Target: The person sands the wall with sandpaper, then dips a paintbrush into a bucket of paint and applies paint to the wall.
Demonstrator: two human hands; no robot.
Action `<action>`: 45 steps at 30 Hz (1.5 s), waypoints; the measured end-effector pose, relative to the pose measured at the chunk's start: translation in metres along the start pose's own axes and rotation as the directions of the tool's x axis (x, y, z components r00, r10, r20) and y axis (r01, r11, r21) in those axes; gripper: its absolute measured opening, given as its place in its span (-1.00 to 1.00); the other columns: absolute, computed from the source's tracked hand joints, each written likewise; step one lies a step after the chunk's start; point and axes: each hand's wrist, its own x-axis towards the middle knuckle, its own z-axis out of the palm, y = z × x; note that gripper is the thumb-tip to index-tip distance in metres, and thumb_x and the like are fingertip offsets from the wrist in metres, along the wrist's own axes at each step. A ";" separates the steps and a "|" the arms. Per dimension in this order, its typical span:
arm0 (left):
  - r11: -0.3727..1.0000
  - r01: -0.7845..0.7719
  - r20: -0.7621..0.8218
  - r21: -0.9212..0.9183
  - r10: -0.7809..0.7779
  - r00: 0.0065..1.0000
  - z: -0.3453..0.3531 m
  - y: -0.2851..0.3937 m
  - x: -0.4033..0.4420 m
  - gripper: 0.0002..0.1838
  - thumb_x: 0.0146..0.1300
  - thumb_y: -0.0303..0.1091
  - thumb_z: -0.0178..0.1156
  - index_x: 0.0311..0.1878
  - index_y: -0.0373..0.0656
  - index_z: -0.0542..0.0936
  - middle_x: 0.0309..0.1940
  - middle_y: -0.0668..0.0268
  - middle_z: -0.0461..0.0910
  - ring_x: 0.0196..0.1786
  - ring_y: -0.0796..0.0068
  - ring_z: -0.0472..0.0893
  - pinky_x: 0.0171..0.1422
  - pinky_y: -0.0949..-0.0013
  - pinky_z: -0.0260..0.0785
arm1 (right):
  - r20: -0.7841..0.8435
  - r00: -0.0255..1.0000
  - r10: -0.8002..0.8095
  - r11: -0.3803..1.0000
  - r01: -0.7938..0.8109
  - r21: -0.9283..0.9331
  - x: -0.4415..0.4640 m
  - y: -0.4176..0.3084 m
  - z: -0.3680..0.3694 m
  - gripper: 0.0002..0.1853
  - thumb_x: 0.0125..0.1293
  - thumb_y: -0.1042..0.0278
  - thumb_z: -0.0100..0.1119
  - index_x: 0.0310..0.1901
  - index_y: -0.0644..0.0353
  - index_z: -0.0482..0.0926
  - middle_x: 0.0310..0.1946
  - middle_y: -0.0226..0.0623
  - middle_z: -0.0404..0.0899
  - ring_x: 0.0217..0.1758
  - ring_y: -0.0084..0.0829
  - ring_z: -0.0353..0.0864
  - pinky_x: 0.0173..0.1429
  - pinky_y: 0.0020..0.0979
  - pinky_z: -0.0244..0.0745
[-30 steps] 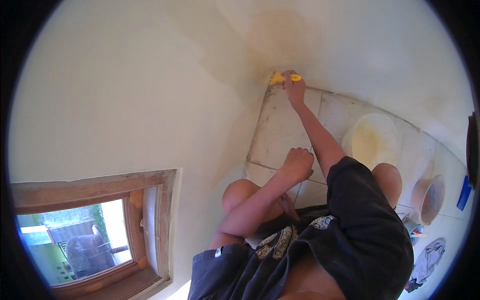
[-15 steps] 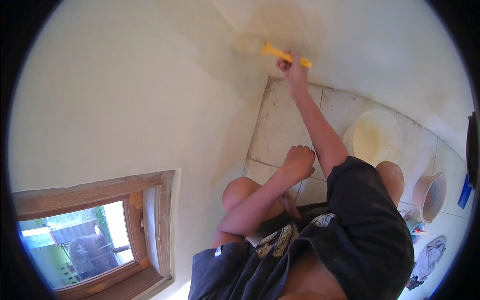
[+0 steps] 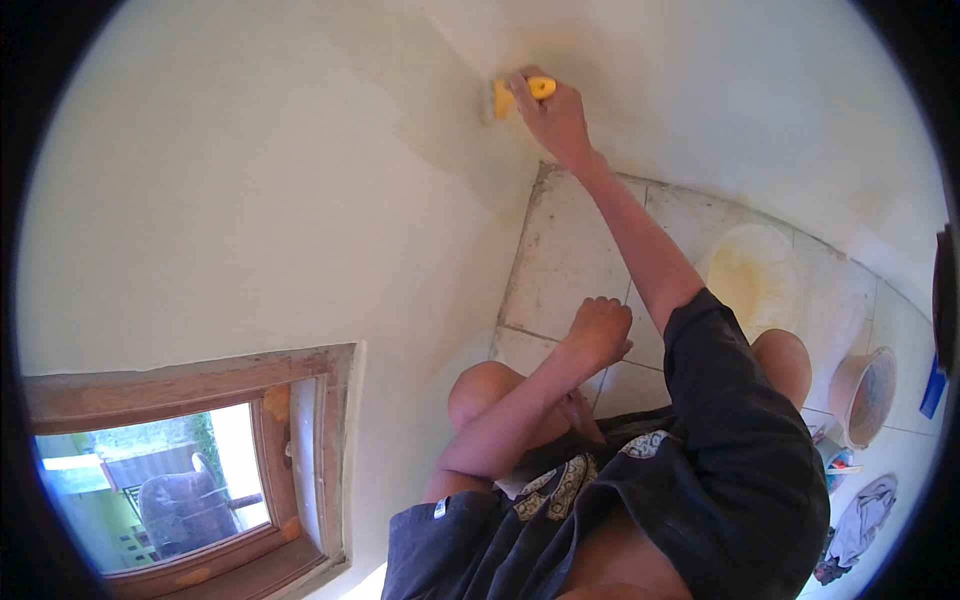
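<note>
My right hand (image 3: 553, 120) grips the yellow handle of a paintbrush (image 3: 502, 100), with the arm stretched forward. The brush head is against the wall by the inside corner, where the left wall (image 3: 250, 220) meets the right wall (image 3: 760, 110). Darker, damp-looking patches show on both walls around it. Over by my bent knee, my left hand (image 3: 600, 332) is curled into a loose fist, and nothing shows in it; its palm is hidden.
A whitish bucket (image 3: 792, 262) with pale yellow paint stands on the tiled floor (image 3: 575, 240) at my right. Behind it are a brownish bucket (image 3: 842, 415), a small container with bits in it, a crumpled cloth (image 3: 865, 520) and a blue object (image 3: 932, 390). A wooden-framed window (image 3: 335, 440) is at lower left.
My right hand has moved a little left and up with the paintbrush. The handle has swung from slanting down-right to roughly level. My left hand has stayed nearly still.
</note>
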 end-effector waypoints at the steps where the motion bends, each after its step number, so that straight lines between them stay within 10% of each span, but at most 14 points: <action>1: 1.000 0.003 0.002 -0.005 -0.003 1.000 0.000 0.000 0.000 -0.64 0.00 -0.16 0.32 -0.29 -0.27 0.56 -0.34 0.06 0.58 -0.17 0.09 0.59 -0.06 0.15 0.43 | -0.034 0.999 -0.026 0.992 0.031 0.125 0.008 -0.021 -0.006 -0.68 0.33 0.10 -0.01 -0.31 0.20 0.57 -0.58 -0.22 0.56 -0.52 -0.33 0.57 -0.39 -0.35 0.44; 6: 1.000 0.021 0.016 -0.011 -0.020 1.000 -0.001 0.001 -0.001 -0.62 0.00 -0.17 0.31 -0.23 -0.28 0.55 -0.32 0.07 0.58 -0.16 0.09 0.59 -0.06 0.15 0.42 | -0.178 0.980 0.093 0.702 0.062 0.710 0.024 -0.034 -0.018 -0.69 0.38 0.19 -0.04 -0.29 0.29 0.53 -0.56 -0.37 0.52 -0.53 -0.56 0.47 -0.36 -0.49 0.43; 9: 1.000 0.005 0.016 -0.008 -0.005 1.000 0.001 0.001 0.001 -0.62 -0.01 -0.18 0.31 -0.22 -0.29 0.56 -0.33 0.07 0.59 -0.16 0.10 0.59 -0.06 0.15 0.42 | 0.127 0.907 0.402 0.212 -0.227 0.951 -0.004 0.043 0.007 -0.73 0.38 0.23 -0.03 -0.23 0.31 0.48 -0.51 -0.34 0.49 -0.53 -0.54 0.45 -0.32 -0.48 0.44; 14: 1.000 0.008 0.010 -0.012 -0.008 1.000 0.001 0.001 0.000 -0.64 -0.01 -0.20 0.32 -0.25 -0.29 0.57 -0.33 0.06 0.59 -0.17 0.09 0.59 -0.07 0.14 0.44 | 0.004 0.806 0.592 0.550 -0.408 0.728 -0.073 0.112 0.012 -0.75 0.40 0.21 -0.04 -0.20 0.24 0.49 -0.47 -0.36 0.48 -0.51 -0.56 0.44 -0.35 -0.47 0.46; 19: 1.000 0.003 0.013 -0.022 -0.003 1.000 0.002 0.002 0.000 -0.65 0.00 -0.19 0.32 -0.27 -0.28 0.56 -0.33 0.05 0.59 -0.17 0.08 0.59 -0.06 0.14 0.43 | -0.112 0.962 0.250 0.968 -0.245 0.064 -0.046 0.095 0.013 -0.72 0.37 0.19 0.01 -0.28 0.25 0.57 -0.52 -0.37 0.55 -0.54 -0.57 0.51 -0.40 -0.50 0.43; 23: 0.999 -0.019 -0.021 -0.047 0.018 1.000 0.000 0.000 -0.001 -0.63 0.01 -0.17 0.31 -0.25 -0.28 0.54 -0.33 0.06 0.58 -0.18 0.08 0.58 -0.06 0.13 0.42 | -0.038 0.999 0.020 1.000 -0.019 0.011 0.007 -0.010 0.002 -0.72 0.37 0.20 0.01 -0.26 0.26 0.56 -0.52 -0.36 0.57 -0.52 -0.56 0.53 -0.38 -0.49 0.43; 25: 1.000 -0.002 -0.013 -0.020 0.002 1.000 0.003 -0.001 -0.001 -0.61 0.01 -0.16 0.31 -0.24 -0.28 0.54 -0.33 0.08 0.57 -0.18 0.09 0.58 -0.06 0.13 0.41 | -0.105 0.994 0.004 0.929 0.035 0.368 0.026 -0.044 -0.008 -0.72 0.38 0.20 -0.01 -0.24 0.28 0.53 -0.47 -0.34 0.56 -0.48 -0.54 0.52 -0.34 -0.47 0.44; 32: 1.000 0.002 0.048 -0.014 -0.001 0.999 0.001 0.001 0.000 -0.61 0.00 -0.16 0.31 -0.24 -0.30 0.57 -0.30 0.06 0.60 -0.15 0.10 0.59 -0.05 0.15 0.42 | 0.095 0.931 0.353 0.232 -0.186 0.955 -0.005 0.029 0.017 -0.70 0.37 0.17 0.01 -0.21 0.29 0.47 -0.47 -0.29 0.52 -0.46 -0.53 0.54 -0.39 -0.52 0.46; 34: 1.000 -0.014 0.055 -0.001 0.014 0.998 0.003 0.000 0.001 -0.62 0.00 -0.17 0.31 -0.24 -0.30 0.58 -0.29 0.05 0.60 -0.14 0.09 0.59 -0.05 0.15 0.42 | 0.025 0.818 0.575 0.366 -0.284 0.886 -0.034 0.060 0.023 -0.70 0.37 0.15 0.00 -0.25 0.28 0.49 -0.47 -0.34 0.51 -0.49 -0.53 0.53 -0.41 -0.49 0.44; 39: 1.000 0.001 0.032 -0.024 -0.001 0.999 0.000 0.002 0.001 -0.64 -0.01 -0.19 0.31 -0.23 -0.29 0.58 -0.30 0.06 0.60 -0.15 0.08 0.58 -0.05 0.16 0.42 | -0.170 0.927 0.334 0.931 -0.296 0.211 -0.062 0.085 0.009 -0.70 0.33 0.12 0.05 -0.28 0.24 0.53 -0.57 -0.23 0.54 -0.55 -0.34 0.55 -0.42 -0.31 0.42; 45: 1.000 -0.016 -0.006 -0.026 0.016 1.000 0.004 0.001 -0.001 -0.63 0.00 -0.18 0.30 -0.22 -0.27 0.56 -0.33 0.07 0.59 -0.15 0.09 0.58 -0.05 0.14 0.42 | -0.069 0.997 -0.015 0.999 0.012 -0.041 0.005 -0.012 0.003 -0.72 0.32 0.12 0.08 -0.31 0.19 0.55 -0.64 -0.23 0.51 -0.56 -0.34 0.55 -0.40 -0.28 0.42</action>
